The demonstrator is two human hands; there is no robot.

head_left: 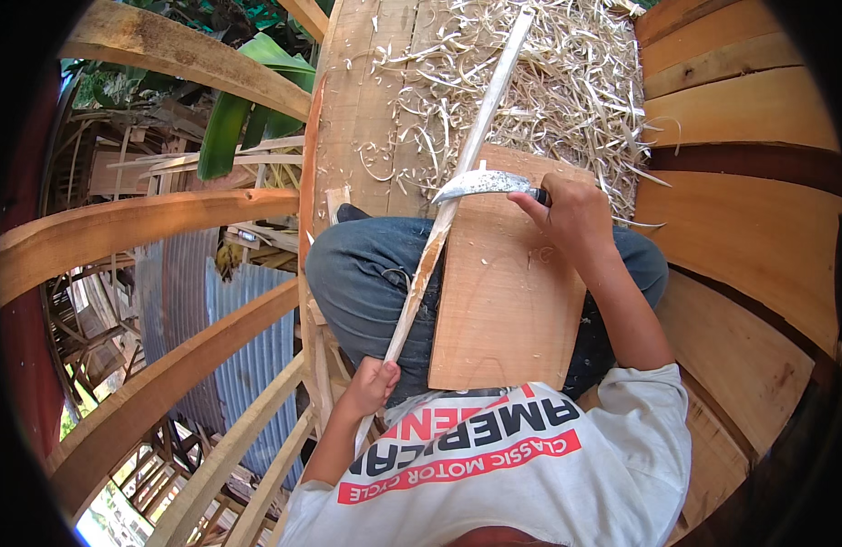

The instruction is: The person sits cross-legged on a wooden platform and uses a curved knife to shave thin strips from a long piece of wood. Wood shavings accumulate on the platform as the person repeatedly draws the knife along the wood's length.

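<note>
Slender wooden stick (442, 223), left hand (374, 385) wrapped round its lower part, right hand (571, 214) clenching a curved knife (483, 185) crossing it, wood shavings (567, 96) heaped beyond.

Looked like makeshift woodworking spot, open-sided, partly outdoors. Pale shavings (567, 82) lay heaped on plank floor (362, 109); curved blade (480, 185) crossed wooden strip (485, 123). Plank wall (740, 105) closed right side; bare wooden rails (148, 221) lined left. Beyond rails showed corrugated metal sheets (252, 337), scrap timber (198, 162), broad green leaf (225, 132).
</note>
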